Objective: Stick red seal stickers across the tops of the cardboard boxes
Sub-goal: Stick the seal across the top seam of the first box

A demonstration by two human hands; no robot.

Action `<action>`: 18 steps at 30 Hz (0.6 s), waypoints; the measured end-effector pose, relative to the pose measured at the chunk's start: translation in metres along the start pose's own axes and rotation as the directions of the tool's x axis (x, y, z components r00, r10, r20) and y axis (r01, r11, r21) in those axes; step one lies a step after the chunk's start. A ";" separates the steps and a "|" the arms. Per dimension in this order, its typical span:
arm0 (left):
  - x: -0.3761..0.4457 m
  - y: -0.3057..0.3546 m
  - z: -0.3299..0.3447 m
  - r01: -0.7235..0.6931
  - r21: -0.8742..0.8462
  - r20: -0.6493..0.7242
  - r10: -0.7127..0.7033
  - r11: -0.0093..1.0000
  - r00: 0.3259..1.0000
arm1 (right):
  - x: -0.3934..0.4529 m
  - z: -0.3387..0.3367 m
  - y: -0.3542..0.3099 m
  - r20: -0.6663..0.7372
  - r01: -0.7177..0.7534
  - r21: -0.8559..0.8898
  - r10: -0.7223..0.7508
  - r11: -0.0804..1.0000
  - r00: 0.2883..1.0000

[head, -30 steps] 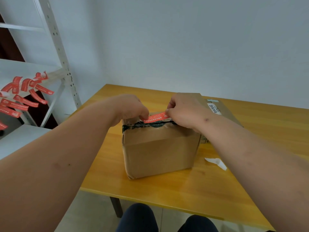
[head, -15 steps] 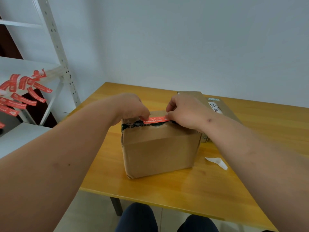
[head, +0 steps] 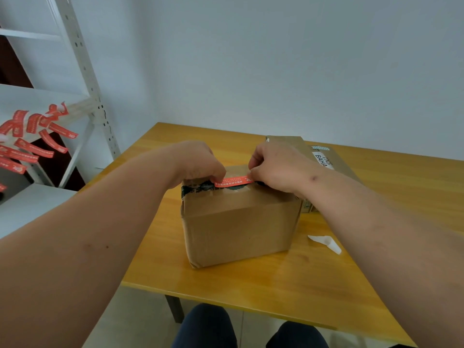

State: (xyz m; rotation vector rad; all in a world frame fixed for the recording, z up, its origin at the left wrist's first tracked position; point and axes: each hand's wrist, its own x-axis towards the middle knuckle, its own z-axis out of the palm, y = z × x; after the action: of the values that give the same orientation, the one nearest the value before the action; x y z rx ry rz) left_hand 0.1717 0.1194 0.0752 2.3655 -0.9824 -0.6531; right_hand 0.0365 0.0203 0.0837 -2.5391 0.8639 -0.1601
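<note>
Item: red seal sticker (head: 234,181), thin, limp, tacky; I judge it best taken by its ends. Left hand (head: 200,163) and right hand (head: 278,167) each pinch one end, stretching it over the cardboard box (head: 241,227) top on the tabletop (head: 276,280).

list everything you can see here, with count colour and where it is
box: 1, brown, middle of table, dark tape along its top
sticker: 1, red, on top of box, an end in each hand
second box: 1, brown with white label, behind the first, at right
paper scrap: 1, white, on table right of box
table: 1, yellow wood
spare stickers: many, red, hanging off shelf at left
shelf: 1, white metal, left of table
knees: 2, dark trousers, below table edge
left hand: pinches sticker's left end
right hand: pinches sticker's right end
</note>
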 end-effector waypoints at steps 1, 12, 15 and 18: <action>0.001 0.000 0.000 0.000 0.006 0.001 0.000 1.000 1.000 | 0.000 0.000 0.000 -0.001 0.001 -0.011 -0.001 1.000 1.000; 0.001 -0.001 0.000 -0.011 0.017 -0.007 0.011 1.000 1.000 | -0.001 0.000 -0.001 0.012 0.011 -0.062 -0.010 0.998 1.000; 0.001 -0.001 0.000 -0.013 0.019 -0.007 0.013 1.000 1.000 | -0.001 0.000 -0.002 0.013 0.008 -0.069 -0.007 0.998 1.000; 0.001 -0.001 0.000 -0.015 0.021 -0.004 0.015 1.000 1.000 | -0.001 0.000 -0.002 0.012 0.004 -0.065 -0.004 0.998 1.000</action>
State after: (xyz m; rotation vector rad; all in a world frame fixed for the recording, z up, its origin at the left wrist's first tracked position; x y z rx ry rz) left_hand 0.1726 0.1195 0.0743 2.3741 -1.0095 -0.6351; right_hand 0.0369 0.0228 0.0843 -2.5994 0.8729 -0.1203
